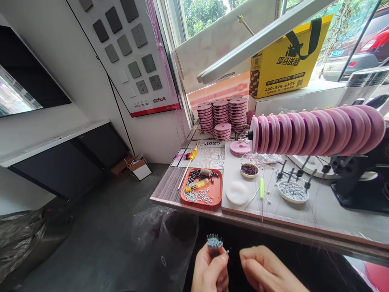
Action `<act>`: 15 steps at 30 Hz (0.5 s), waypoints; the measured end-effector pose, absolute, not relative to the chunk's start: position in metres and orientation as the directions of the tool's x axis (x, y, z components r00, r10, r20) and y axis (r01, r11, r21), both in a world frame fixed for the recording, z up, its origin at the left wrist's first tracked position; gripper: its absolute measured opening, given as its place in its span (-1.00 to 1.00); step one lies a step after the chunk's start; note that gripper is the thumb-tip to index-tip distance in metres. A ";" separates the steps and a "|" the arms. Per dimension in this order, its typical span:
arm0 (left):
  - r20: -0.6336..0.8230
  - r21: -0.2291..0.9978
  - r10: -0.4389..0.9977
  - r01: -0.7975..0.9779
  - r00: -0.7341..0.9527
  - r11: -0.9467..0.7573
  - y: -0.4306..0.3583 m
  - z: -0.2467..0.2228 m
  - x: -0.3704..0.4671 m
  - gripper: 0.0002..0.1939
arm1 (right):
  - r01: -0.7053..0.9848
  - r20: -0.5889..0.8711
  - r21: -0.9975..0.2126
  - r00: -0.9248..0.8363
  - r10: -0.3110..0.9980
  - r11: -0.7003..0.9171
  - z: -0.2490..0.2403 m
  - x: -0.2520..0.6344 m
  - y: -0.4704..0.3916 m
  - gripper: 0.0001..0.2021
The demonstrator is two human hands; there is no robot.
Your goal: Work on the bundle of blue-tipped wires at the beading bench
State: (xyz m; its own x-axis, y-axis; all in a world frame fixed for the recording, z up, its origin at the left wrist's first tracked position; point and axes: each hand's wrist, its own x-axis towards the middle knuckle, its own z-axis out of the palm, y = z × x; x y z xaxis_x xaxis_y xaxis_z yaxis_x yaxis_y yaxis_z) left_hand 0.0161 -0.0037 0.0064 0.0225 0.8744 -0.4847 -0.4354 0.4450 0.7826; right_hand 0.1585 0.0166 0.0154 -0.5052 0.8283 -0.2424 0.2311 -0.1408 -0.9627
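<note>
Bundle of small grey-tipped pins (214,243) stands upright, pinched in my left hand (210,272) grip below the worktop (319,211) edge, tips up, my right hand (267,271) just beside, fingers curled, holding nothing visible.

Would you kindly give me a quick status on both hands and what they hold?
Left hand shut on bundle of small pins, held upright below table edge. Right hand beside it, fingers curled, apparently empty. Nothing between them.
</note>
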 end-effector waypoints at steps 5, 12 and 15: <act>-0.442 0.816 0.897 -0.402 0.032 0.416 -0.004 0.011 0.019 -0.55 | 0.242 -0.335 -0.941 -0.555 0.761 -0.238 0.030 0.167 0.032 -0.82; -0.383 0.862 0.920 -0.390 -0.084 0.324 -0.006 0.002 0.020 -0.62 | 0.244 -0.359 -0.933 -0.559 0.748 -0.265 0.032 0.168 0.034 -0.82; -0.364 0.875 0.921 -0.390 -0.138 0.287 -0.009 -0.009 0.019 -0.65 | 0.239 -0.358 -0.933 -0.559 0.748 -0.268 0.032 0.168 0.034 -0.82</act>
State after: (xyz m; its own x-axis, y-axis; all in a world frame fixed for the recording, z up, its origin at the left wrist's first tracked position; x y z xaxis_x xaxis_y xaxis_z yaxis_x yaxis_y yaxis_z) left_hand 0.0185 -0.0086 -0.0086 -0.1381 0.9211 -0.3640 -0.3897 0.2874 0.8750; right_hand 0.1679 0.0341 0.0320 -0.5593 0.7477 -0.3579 0.2389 -0.2680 -0.9333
